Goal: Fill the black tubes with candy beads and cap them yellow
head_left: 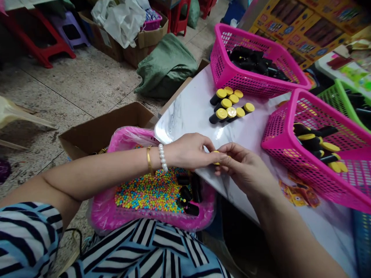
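Note:
My left hand, with a pearl bracelet and a gold bangle at its wrist, meets my right hand over the table's near edge. Between their pinched fingertips shows part of a small yellow cap; the fingers hide whatever else is there. Beyond the hands, several black tubes with round yellow caps stand or lean in a group on the table. Below my left wrist is a pink tub lined with clear plastic. It holds many small coloured balls and several black tubes.
A pink basket of black pieces stands at the back of the white table. Another pink basket, at the right, contains yellow-capped tubes. A green basket lies beyond. On the floor are a cardboard box and a green sack.

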